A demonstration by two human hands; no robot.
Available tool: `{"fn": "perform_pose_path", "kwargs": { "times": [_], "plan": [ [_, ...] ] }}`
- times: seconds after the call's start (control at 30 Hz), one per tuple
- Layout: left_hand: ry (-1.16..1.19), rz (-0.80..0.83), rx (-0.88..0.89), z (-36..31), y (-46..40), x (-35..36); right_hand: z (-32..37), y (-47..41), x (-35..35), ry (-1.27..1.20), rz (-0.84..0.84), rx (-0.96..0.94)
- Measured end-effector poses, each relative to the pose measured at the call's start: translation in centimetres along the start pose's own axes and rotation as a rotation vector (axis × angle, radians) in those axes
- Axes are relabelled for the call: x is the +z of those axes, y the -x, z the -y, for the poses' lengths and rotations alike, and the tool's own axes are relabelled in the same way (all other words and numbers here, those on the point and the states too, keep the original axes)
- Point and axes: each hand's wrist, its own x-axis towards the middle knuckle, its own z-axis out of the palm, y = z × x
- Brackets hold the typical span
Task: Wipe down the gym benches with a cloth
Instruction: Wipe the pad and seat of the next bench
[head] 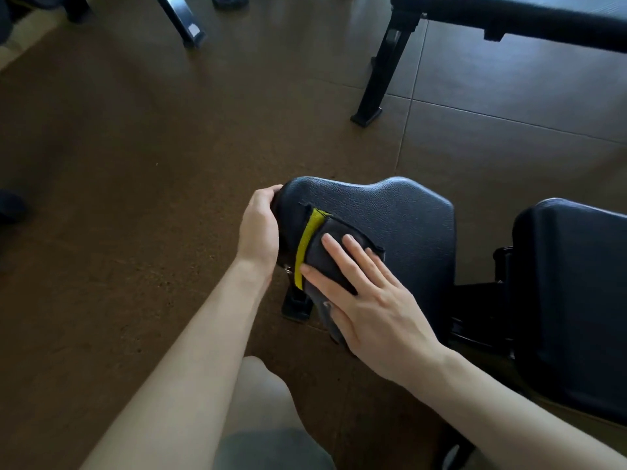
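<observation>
A black padded bench seat [400, 215] sits in the middle of the head view, and the bench's longer back pad [573, 300] lies to its right. A dark grey cloth [322, 256] with a yellow edge lies over the seat's left end. My right hand [366, 296] presses flat on the cloth with straight fingers. My left hand [259, 228] grips the seat's narrow left end, fingers curled round its edge.
A second black bench [509, 15] stands at the top right, its leg [380, 79] reaching the brown floor. Another frame leg [183, 18] is at the top. The bench's foot [297, 305] is below the seat. My knee [268, 401] is at the bottom.
</observation>
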Motion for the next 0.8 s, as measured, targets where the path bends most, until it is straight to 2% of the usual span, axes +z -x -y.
{"fn": "perform_pose_path", "kwargs": {
  "times": [0.07,0.33,0.43,0.5,0.57,0.63,0.7,0.8],
  "plan": [
    [0.051,-0.034,-0.001,0.1,0.1,0.2,-0.4,-1.1,-0.5,-0.039,-0.001,-0.019],
    [0.173,0.07,-0.072,0.2,-0.1,-0.6,-0.1,-13.0,-1.8,-0.13,-0.159,0.107],
    [0.149,0.023,-0.056,-0.2,0.3,0.3,-2.7,-15.9,-2.6,-0.211,0.006,0.263],
    [-0.034,-0.108,0.001,0.3,-0.1,1.1,-5.8,-15.6,-2.6,-0.258,0.084,0.406],
    [-0.179,-0.26,0.099,0.5,-0.4,1.8,-8.8,-13.3,-2.4,-0.175,0.063,0.478],
    [-0.209,-0.293,0.146,0.5,-0.6,2.1,-10.9,-11.1,-1.3,-0.112,-0.017,0.53],
    [-0.237,-0.298,0.171,0.6,-0.8,2.1,-11.6,-9.4,-0.1,-0.186,-0.1,0.603],
    [-0.252,-0.325,0.179,0.9,-0.8,2.1,-10.7,-6.7,0.9,-0.252,-0.072,0.745]
  ]
}}
